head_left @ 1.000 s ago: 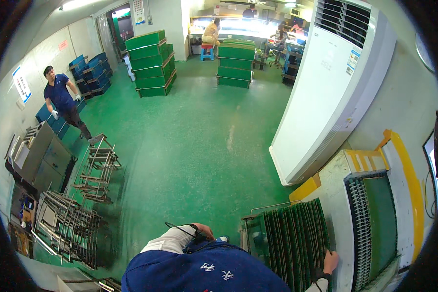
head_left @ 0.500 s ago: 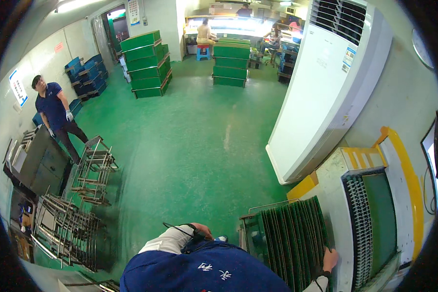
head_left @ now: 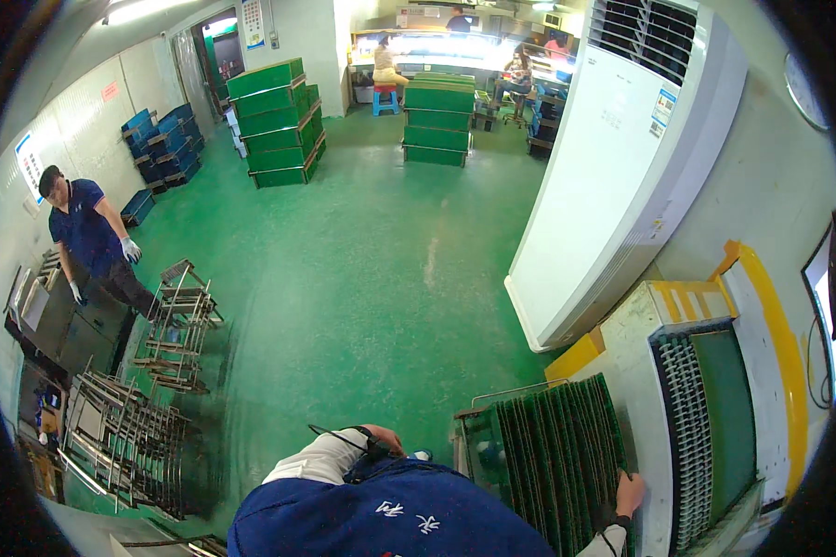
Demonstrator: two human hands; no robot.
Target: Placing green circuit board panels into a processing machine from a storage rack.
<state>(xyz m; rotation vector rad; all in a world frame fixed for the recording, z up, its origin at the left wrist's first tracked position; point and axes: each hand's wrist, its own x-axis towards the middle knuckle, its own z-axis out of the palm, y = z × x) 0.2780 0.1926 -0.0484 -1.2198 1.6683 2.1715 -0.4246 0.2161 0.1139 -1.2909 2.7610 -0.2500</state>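
Note:
My right hand [head_left: 631, 494] is at the right end of a row of upright green boards [head_left: 557, 446], its fingers closed around the edge of the outermost board. The boards stand close together like pages in a metal wire rack [head_left: 464, 436] at my lower right. In front of my waist is my left hand [head_left: 386, 440], with a dark band at its wrist. Its fingers are mostly hidden, and nothing shows in it.
Right of the rack stands a machine with a roller conveyor [head_left: 685, 436], below a tall white air conditioner [head_left: 613, 176]. Metal racks [head_left: 125, 436] stand at left near a gloved co-worker [head_left: 93, 223]. Farther off are stacked green boxes [head_left: 274, 130] and people seated at a lit bench.
The co-worker at left has leaned forward and shifted slightly left, with the arms in a new position. My hands and the boards look almost unchanged.

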